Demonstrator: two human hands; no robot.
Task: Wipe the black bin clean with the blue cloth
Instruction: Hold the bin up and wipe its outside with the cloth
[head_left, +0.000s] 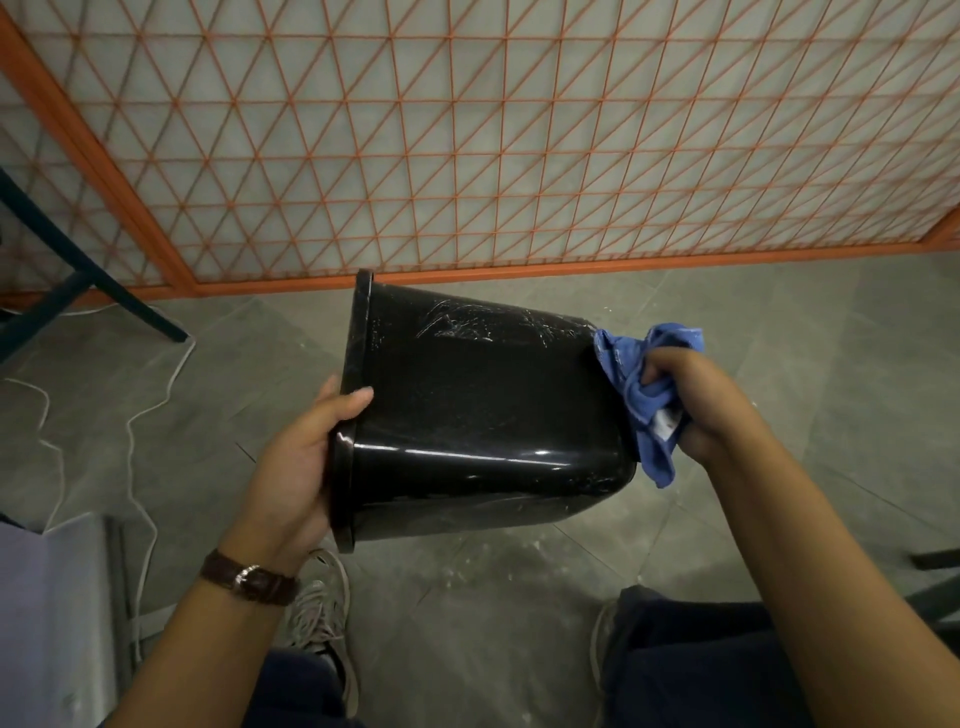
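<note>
Fingers (670, 364) of the right hand (696, 400) bunch one blue cloth (631, 395) against one black bin's (467, 415) base (tipped sideways); left hand (296, 462) grips its rim.

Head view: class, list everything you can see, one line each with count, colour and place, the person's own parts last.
black bin: one, black with pale scuffs, held on its side above the floor
blue cloth: one, blue, bunched at the bin's base
lattice screen: one, orange over pale panels, along the back
floor: one, grey tiles with white specks
cable: one, white, trailing over the floor at left
dark frame legs: at least two, dark, far left
watch: one, brown strap, left wrist
shoes: two, pale, on the floor below the bin
left hand: one, grips the bin's rim
right hand: one, grips the cloth
</note>
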